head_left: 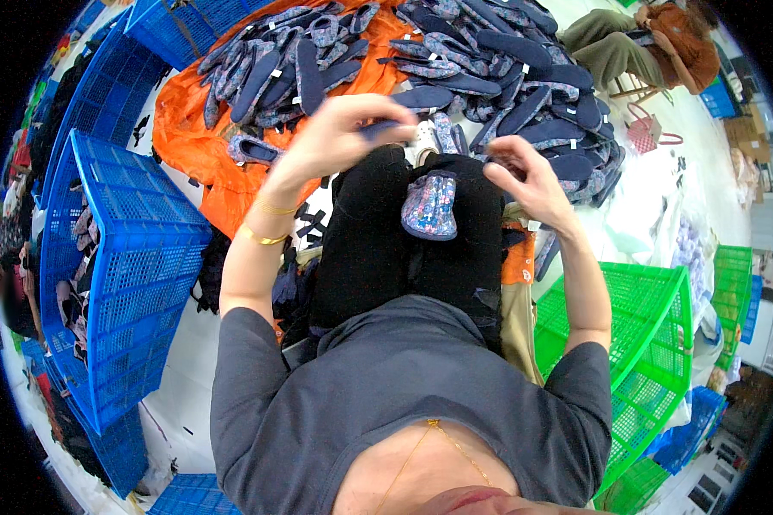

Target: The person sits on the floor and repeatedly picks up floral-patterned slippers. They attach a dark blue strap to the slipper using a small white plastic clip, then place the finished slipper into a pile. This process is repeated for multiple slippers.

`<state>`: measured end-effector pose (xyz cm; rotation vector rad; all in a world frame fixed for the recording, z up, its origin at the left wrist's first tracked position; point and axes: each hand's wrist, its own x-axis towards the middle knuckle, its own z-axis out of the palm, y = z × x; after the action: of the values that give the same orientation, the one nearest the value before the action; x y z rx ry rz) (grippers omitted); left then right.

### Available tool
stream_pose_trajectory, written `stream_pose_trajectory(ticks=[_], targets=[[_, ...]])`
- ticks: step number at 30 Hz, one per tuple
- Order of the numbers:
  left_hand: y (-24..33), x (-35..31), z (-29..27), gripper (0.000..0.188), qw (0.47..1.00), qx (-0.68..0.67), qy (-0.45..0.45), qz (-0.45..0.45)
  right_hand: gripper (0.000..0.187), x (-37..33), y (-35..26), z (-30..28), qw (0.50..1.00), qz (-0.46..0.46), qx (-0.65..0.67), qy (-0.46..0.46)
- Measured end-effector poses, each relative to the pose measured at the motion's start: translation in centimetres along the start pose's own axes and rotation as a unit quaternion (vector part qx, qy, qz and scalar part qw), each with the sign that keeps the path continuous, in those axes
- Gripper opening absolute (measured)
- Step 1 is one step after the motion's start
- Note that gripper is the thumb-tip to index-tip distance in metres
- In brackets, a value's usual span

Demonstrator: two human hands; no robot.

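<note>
I sit with my black-trousered legs stretched out, and a floral blue-and-pink slipper (430,205) rests on my lap. My left hand (339,129) is raised above my knees, its fingers pinched on a dark navy slipper piece (386,130). My right hand (526,178) is at the edge of the pile, its fingers curled on another dark slipper (508,160). In front of me lies a big heap of navy and floral slippers (489,60) spread over an orange sheet (189,129).
Blue plastic crates (120,257) stand stacked at my left. A green plastic crate (653,343) lies at my right. Another person (653,43) sits at the far right behind the pile, near a pink basket (644,133).
</note>
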<state>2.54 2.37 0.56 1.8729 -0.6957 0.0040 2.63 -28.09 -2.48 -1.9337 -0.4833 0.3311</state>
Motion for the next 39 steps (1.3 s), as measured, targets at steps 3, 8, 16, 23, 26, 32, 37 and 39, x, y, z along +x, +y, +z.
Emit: stream_pose_trajectory(ticks=[3,8,16,23,26,32,37,39], targets=[[0.9,-3.9,-4.5,0.023,0.951,0.166,-0.177,-0.192,0.041,-3.2,3.2,-1.2,0.995,0.045,0.075,0.037],[-0.5,-4.0,0.4,0.047,0.986,0.165,-0.03,-0.009,0.023,-3.4,4.7,3.3,0.975,0.101,0.189,0.062],[-3.1,-3.2,6.9,0.035,0.938,-0.231,-0.144,-0.215,0.027,-4.4,5.8,7.9,0.962,0.032,0.219,0.16],[-2.6,-7.5,7.4,0.025,0.9,-0.356,-0.049,-0.246,0.028,-5.0,4.3,9.9,0.992,-0.031,0.069,0.101],[-3.2,-8.5,7.9,0.026,0.896,-0.374,-0.033,-0.236,0.029,-4.1,3.4,10.0,0.995,-0.059,0.031,0.067],[-3.8,-8.5,7.8,0.024,0.903,-0.361,-0.044,-0.23,0.028,-2.1,0.5,7.8,0.989,-0.117,-0.089,-0.01],[-4.1,-8.4,7.9,0.022,0.905,-0.362,-0.056,-0.218,0.028,-0.9,-0.6,7.3,0.975,-0.171,-0.14,-0.04],[-4.1,-8.4,7.9,0.022,0.909,-0.361,-0.057,-0.204,0.027,-0.6,-0.8,7.3,0.969,-0.192,-0.148,-0.05]])
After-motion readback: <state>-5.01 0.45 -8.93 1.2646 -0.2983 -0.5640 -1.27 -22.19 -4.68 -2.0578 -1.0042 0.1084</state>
